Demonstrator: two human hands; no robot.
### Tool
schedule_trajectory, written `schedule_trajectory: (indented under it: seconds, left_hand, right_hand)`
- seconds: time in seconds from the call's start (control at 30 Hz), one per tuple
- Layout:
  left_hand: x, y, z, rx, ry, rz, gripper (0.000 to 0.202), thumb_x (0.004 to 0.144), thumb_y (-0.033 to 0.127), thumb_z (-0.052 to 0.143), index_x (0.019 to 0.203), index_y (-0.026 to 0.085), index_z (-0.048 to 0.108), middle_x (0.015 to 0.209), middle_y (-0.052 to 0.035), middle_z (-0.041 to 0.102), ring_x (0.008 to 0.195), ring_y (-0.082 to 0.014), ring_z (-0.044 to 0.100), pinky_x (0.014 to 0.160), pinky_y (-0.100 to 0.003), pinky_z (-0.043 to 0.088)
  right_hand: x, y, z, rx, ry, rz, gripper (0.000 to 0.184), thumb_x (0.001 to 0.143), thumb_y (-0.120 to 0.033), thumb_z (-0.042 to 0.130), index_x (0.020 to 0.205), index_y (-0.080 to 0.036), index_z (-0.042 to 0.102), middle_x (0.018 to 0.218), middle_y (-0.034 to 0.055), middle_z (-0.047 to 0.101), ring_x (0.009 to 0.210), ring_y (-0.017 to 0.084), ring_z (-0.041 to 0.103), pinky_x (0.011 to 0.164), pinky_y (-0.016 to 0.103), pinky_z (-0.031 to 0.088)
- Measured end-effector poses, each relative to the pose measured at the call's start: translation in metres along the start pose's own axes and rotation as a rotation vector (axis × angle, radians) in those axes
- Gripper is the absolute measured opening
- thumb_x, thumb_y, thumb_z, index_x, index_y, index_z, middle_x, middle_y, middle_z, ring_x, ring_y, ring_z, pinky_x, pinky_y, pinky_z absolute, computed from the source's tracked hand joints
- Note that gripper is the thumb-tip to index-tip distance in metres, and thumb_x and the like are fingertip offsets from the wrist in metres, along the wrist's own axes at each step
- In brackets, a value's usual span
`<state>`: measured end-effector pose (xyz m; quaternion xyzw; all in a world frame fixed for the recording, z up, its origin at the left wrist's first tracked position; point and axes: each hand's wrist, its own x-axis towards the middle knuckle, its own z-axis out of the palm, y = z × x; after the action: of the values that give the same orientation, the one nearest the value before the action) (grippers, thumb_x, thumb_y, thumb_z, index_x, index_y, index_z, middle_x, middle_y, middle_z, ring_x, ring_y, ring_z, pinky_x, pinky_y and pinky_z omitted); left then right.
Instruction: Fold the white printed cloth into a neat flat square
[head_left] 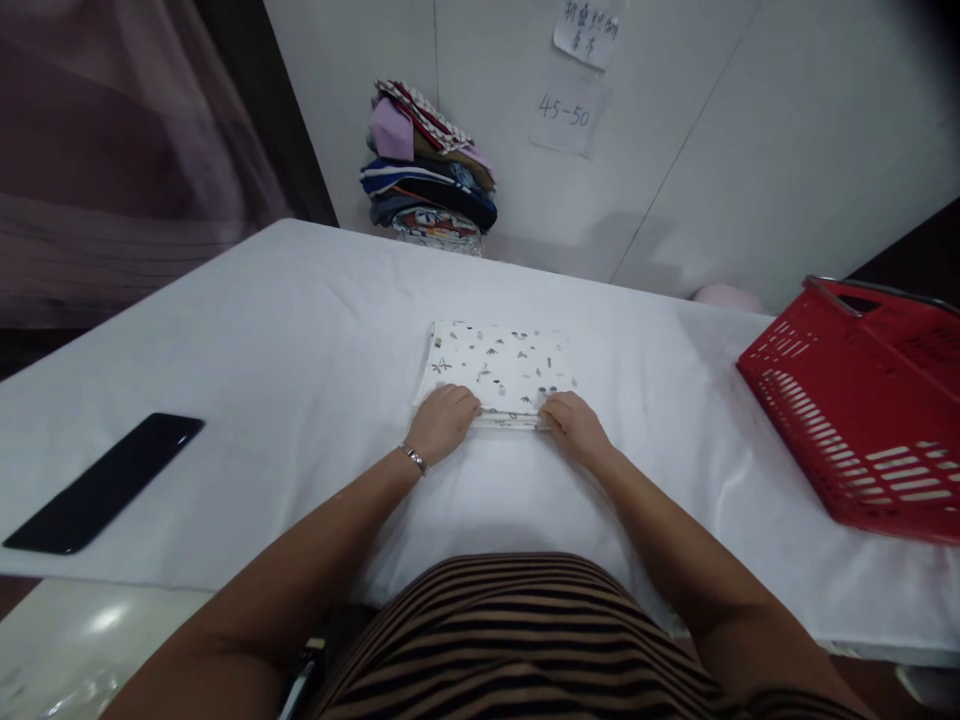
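Note:
A folded white cloth (495, 365) with small dark printed motifs lies flat on the white-covered table in front of me. Its near edge shows several stacked layers. My left hand (444, 420), with a bracelet at the wrist, grips the near left corner, fingers curled over the top. At the near right corner my right hand (574, 425) pinches the cloth's edge in the same way. The thumbs are mostly hidden from view.
A red plastic basket (847, 430) with a metal handle stands at the table's right. On the left lies a black flat slab (105, 485). A pile of folded clothes (431, 180) rises beyond the far edge, against a wall bearing paper notes (566, 112).

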<state>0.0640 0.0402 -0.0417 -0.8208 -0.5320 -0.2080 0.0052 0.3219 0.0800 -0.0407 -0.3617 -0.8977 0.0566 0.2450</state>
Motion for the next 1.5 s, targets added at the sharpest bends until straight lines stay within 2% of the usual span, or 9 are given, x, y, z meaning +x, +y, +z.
schedule_trajectory:
  seconds: [0.23,0.47,0.73,0.97,1.27,1.5]
  left_hand:
    - [-0.002,0.000,0.000,-0.002,0.007,0.016,0.026,0.092,0.027,0.036,0.084,0.018,0.059,0.086,-0.0054,0.060,0.084,-0.0184,0.050,0.079,-0.035,0.038]
    - [-0.005,-0.004,0.000,-0.076,-0.011,0.036,0.026,0.089,0.039,0.043,0.097,0.020,0.059,0.094,-0.0053,0.060,0.088,-0.0191,0.051,0.082,-0.037,0.038]
    - [-0.003,-0.004,0.003,-0.101,0.020,0.015,0.024,0.091,0.033,0.040,0.088,0.020,0.060,0.088,-0.0048,0.060,0.085,-0.0180,0.052,0.082,-0.037,0.039]
    - [-0.003,-0.005,0.002,-0.126,0.031,0.015,0.020,0.089,0.031,0.044,0.090,0.019,0.060,0.089,-0.0043,0.061,0.085,-0.0172,0.052,0.083,-0.036,0.039]
    - [-0.007,0.002,0.003,0.001,0.013,0.041,0.020,0.089,0.023,0.040,0.087,0.019,0.059,0.089,-0.0071,0.060,0.088,-0.0204,0.051,0.078,-0.037,0.040]
    - [-0.006,-0.002,-0.003,-0.054,0.000,0.020,0.014,0.085,0.022,0.047,0.092,0.020,0.059,0.092,-0.0051,0.059,0.087,-0.0191,0.050,0.084,-0.037,0.039]
  right_hand:
    - [-0.004,0.003,0.007,-0.036,0.009,-0.035,0.020,0.091,-0.022,0.042,0.087,-0.019,0.061,0.092,0.0094,0.062,0.085,0.021,0.052,0.076,0.035,0.043]
    - [-0.010,0.003,0.006,0.006,0.014,-0.033,0.021,0.090,-0.029,0.047,0.102,-0.020,0.061,0.102,0.0107,0.061,0.095,0.023,0.053,0.083,0.039,0.044]
    - [-0.010,0.008,0.007,0.001,0.040,-0.033,0.023,0.091,-0.024,0.043,0.098,-0.021,0.064,0.097,0.0100,0.064,0.090,0.022,0.055,0.079,0.038,0.045]
    - [-0.011,0.006,0.008,-0.013,0.106,-0.050,0.021,0.091,-0.023,0.044,0.095,-0.019,0.064,0.095,0.0095,0.064,0.088,0.020,0.055,0.077,0.035,0.046]
    - [-0.014,0.007,0.010,-0.022,0.051,-0.037,0.021,0.091,-0.023,0.044,0.097,-0.020,0.064,0.097,0.0092,0.064,0.092,0.021,0.054,0.080,0.037,0.044]
    - [-0.013,0.006,0.004,-0.012,0.024,-0.020,0.022,0.091,-0.026,0.045,0.102,-0.021,0.063,0.100,0.0098,0.063,0.095,0.022,0.055,0.082,0.038,0.045]
